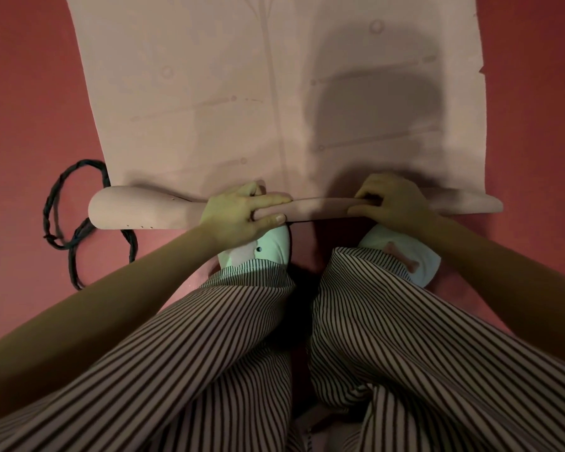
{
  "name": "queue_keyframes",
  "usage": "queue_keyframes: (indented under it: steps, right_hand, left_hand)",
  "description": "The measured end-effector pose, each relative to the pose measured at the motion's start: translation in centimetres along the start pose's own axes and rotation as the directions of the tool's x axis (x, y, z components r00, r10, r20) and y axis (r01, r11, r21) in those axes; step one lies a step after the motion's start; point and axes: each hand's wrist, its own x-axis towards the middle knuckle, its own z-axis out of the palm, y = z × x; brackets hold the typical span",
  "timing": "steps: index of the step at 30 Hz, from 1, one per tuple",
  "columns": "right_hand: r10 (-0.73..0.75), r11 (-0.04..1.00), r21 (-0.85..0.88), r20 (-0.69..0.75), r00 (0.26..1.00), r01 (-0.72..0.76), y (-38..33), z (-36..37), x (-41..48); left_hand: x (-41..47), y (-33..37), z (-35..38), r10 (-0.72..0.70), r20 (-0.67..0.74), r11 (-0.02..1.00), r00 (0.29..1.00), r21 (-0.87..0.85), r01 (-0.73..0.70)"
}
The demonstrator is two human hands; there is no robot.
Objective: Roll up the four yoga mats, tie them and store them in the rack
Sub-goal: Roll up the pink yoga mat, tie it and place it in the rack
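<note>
Our fingers (268, 200) are wrapped around the thin roll (320, 207). The left hand (242, 212) grips it with its thumb on the near side and fingers over the top, and the right hand (393, 200) has its fingers curled and tucked into the fold just beside it. So we'd say we're at the very start of rolling this pink yoga mat (274, 93). Only its near edge is turned over, and the rest lies flat on the red floor (20, 109), running away from us. The roll looks uneven to us — fat and loose at its left end, squashed flat at its right. The next push probably calls for tightening the core and moving both hands forward evenly so it doesn't go cone-shaped. A dark cord (59, 207) lies on the floor by the mat's near left corner — handy for tying later, we reckon. We can't see a rack or any other mats.
</note>
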Motion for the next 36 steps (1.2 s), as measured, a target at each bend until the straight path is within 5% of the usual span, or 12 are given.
queue_keyframes:
  steps: [9, 14, 19, 27, 31, 36]
  right_hand:
    - [0.248, 0.951, 0.095, 0.341, 0.907, -0.296, 0.3, -1.8, 2.6]
    - [0.248, 0.963, 0.085, 0.09, 0.965, -0.255, -0.1, -0.4, 1.6]
    - [0.179, 0.982, 0.065, -0.015, 0.984, -0.178, 0.2, 0.2, 1.1]
    - [0.236, 0.971, -0.008, -0.119, 0.965, -0.238, -0.7, 0.3, 0.0]
    - [0.221, 0.975, 0.02, 0.051, 0.974, -0.222, 0.5, -1.2, -1.1]
    - [0.198, 0.958, -0.188, -0.103, 0.975, -0.215, 1.2, -1.0, -2.3]
  left_hand:
    - [0.7, 0.0, -0.3, -0.027, 0.047, 0.999, 0.999, 0.022, 0.026]
    - [2.3, -1.2, -0.2, -0.017, 0.199, 0.995, 0.98, -0.095, 0.037]
    - [2.3, -1.2, -0.6, 0.071, 0.257, 0.988, 0.964, -0.153, -0.032]
    - [0.5, -1.3, -0.6, 0.095, 0.031, 0.988, 0.995, -0.126, -0.091]
    - [0.4, -0.9, -0.2, 0.084, -0.055, 0.987, 0.995, -0.136, -0.091]
    - [0.6, -0.9, -0.4, 0.054, -0.047, 0.983, 0.997, -0.173, -0.061]
